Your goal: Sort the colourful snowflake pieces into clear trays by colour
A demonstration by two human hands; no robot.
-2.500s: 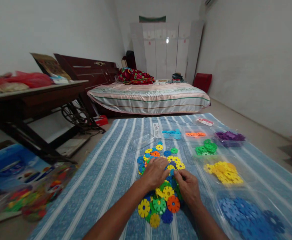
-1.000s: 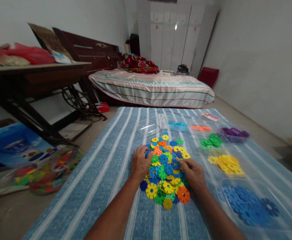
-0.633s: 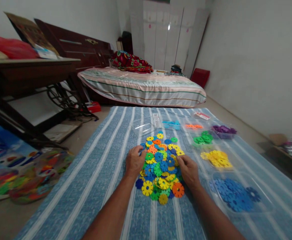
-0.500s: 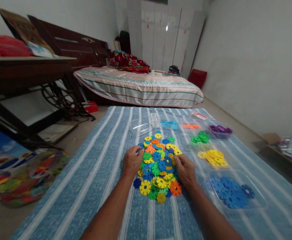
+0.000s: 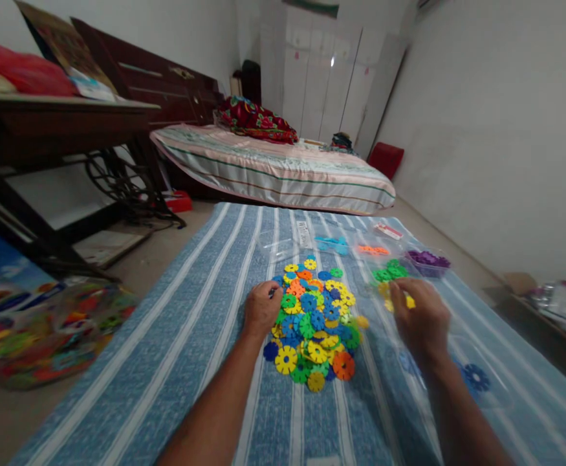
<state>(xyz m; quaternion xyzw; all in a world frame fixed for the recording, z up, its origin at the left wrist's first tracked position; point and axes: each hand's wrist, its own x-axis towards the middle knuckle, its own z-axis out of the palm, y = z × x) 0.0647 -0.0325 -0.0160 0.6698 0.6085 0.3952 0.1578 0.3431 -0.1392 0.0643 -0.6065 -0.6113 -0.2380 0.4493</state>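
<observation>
A mixed pile of flower-shaped plastic discs (image 5: 312, 323) in yellow, blue, green and orange lies on the striped cloth. At its left edge my left hand (image 5: 262, 309) is closed, with something small and dark between thumb and fingers that I cannot make out. My right hand (image 5: 422, 317), slightly blurred, is over the container of yellow discs (image 5: 410, 302), thumb and fingers pinched around what looks like a yellow disc (image 5: 384, 288). This hand hides most of the yellow discs and much of the blue ones. A blurred yellow disc (image 5: 361, 321) is just right of the pile.
Clear containers along the right hold purple discs (image 5: 427, 260), green discs (image 5: 390, 269), orange discs (image 5: 372, 250) and blue discs (image 5: 477, 377). Light blue discs (image 5: 331, 244) lie at the back. A bed (image 5: 273, 171) stands beyond, a sewing-machine table (image 5: 64, 116) to the left.
My right hand has moved from the pile's right edge rightward over the yellow discs' container. My left hand stays by the pile. The view has shifted slightly.
</observation>
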